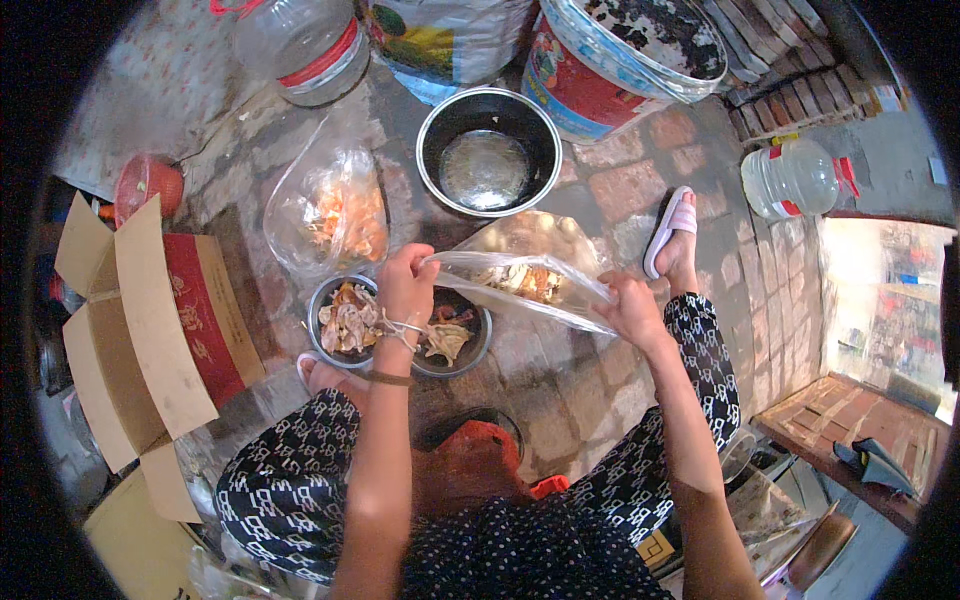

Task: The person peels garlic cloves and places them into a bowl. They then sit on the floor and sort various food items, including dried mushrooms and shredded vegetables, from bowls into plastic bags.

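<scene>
A clear plastic bag (547, 247) with pale and orange-brown food pieces inside spans the gap between my hands. My left hand (407, 277) pinches one side of its rim; my right hand (634, 309) grips the other, so the mouth is stretched wide. Below my left hand stand two metal bowls. The left bowl (313, 341) contains pale pieces that look like meat, and the right bowl (486, 330), partly behind my wrist, has a few yellowish and dark pieces. Another clear bag (337, 210) of orange pieces rests on the brick floor, beyond my left hand.
A dark metal pot (551, 161) with shallow liquid stands ahead. Behind it are a large paint bucket (577, 82), a printed sack (457, 37) and a water jug (315, 60). An open cardboard box (165, 315) flanks my left; another jug (791, 180) is at right.
</scene>
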Demonstrator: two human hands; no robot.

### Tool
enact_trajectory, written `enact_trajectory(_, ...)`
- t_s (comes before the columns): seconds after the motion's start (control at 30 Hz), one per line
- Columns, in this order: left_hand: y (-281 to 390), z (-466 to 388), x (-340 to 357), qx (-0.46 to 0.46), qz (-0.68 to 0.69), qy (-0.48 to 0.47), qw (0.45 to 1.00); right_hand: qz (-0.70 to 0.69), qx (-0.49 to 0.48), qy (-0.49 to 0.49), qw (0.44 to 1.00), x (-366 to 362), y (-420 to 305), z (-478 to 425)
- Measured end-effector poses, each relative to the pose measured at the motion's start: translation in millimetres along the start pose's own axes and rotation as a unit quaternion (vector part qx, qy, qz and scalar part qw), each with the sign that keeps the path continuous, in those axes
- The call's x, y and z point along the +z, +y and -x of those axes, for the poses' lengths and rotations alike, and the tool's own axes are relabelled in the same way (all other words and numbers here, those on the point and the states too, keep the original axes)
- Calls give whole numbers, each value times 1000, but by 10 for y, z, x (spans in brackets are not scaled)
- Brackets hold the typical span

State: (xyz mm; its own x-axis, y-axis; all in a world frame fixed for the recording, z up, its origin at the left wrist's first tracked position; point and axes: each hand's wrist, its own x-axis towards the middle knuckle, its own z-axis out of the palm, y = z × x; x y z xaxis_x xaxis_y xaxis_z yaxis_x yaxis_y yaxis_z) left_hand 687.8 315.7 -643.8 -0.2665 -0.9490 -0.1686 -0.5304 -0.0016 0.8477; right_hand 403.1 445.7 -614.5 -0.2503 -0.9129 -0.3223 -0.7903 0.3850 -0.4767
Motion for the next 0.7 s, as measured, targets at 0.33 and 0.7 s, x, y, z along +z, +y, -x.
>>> enact_trajectory(0.33, -206, 293, 277, -231, 647, -16, 726, -193, 75, 133, 969, 168, -49, 76)
enact_trajectory(0.7, 162, 125, 324, -230, 517, -87, 820, -13, -72, 270, 960, -308, -516, 27)
